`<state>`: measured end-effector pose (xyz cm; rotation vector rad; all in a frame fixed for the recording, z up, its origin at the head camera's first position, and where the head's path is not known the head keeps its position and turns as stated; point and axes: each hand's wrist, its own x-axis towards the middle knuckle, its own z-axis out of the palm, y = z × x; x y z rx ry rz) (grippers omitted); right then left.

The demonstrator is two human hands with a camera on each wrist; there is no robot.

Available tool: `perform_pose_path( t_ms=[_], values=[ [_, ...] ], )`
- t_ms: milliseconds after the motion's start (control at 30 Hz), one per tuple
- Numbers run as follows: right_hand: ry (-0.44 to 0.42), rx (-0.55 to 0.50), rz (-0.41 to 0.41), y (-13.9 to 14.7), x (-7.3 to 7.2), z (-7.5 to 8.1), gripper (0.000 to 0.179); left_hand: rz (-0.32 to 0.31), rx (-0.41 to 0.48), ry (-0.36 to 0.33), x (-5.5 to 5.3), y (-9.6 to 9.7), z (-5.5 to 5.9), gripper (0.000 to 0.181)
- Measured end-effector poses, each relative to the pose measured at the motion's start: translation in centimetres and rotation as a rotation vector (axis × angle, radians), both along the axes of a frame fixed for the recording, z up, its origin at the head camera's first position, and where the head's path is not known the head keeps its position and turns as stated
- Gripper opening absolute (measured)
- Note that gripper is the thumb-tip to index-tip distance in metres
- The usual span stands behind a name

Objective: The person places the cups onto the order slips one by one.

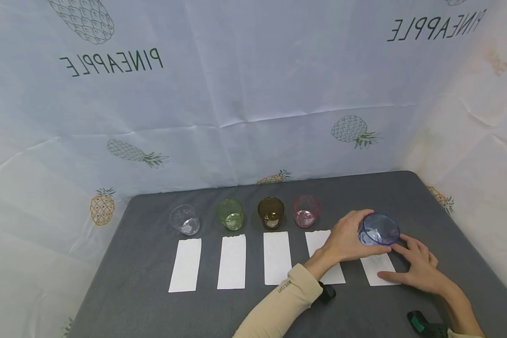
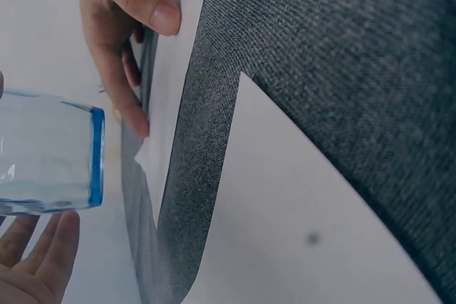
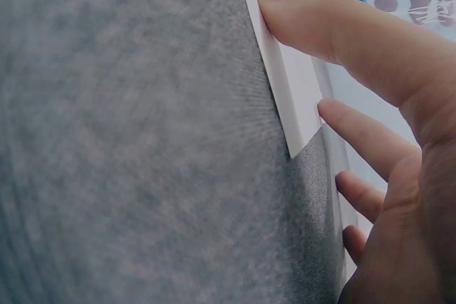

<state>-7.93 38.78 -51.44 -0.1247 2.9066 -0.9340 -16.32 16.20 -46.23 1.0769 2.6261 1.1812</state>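
Observation:
My left hand (image 1: pixel 345 240) grips a blue see-through glass (image 1: pixel 379 230) by its side, above the rightmost white paper strip (image 1: pixel 376 273). In the left wrist view the glass (image 2: pixel 46 154) is held sideways in the picture, its blue end off the table, with fingers (image 2: pixel 55 258) against its wall. My right hand (image 1: pixel 422 270) is spread beside that strip, with nothing in its grasp. Seen from the right wrist, the thumb (image 3: pixel 306 23) lies at the strip's edge and the index fingertip (image 3: pixel 333 110) is by its other side; whether they press on it I cannot tell.
Behind the row of paper strips (image 1: pixel 231 263) stand a clear glass (image 1: pixel 181 218), a green glass (image 1: pixel 230 211), a brown glass (image 1: pixel 271 211) and a pink glass (image 1: pixel 306 209). A dark grey cloth covers the table (image 1: pixel 143 263). Pineapple-print curtain (image 1: pixel 236 94) hangs behind.

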Motion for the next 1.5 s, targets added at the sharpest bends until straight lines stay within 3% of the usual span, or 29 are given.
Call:
perform_pose_path(
  t_ms=[567,1000,1233,1500],
  values=[
    [-0.012,0.005,-0.001,0.1,0.0,-0.1,0.086,-0.041,-0.017,-0.009,0.3,0.1,-0.9,0.082],
    [-0.005,-0.050,0.021,0.2,0.0,-0.3,0.085,-0.088,-0.086,-0.058,1.2,0.4,-0.8,0.083],
    [0.001,-0.055,0.023,0.2,0.0,-0.3,0.079,-0.093,-0.105,-0.031,1.2,0.5,-1.2,0.083],
    [0.005,-0.052,0.022,0.2,0.0,-0.3,0.079,-0.088,-0.115,-0.047,1.3,0.7,-1.6,0.080]
  ],
)
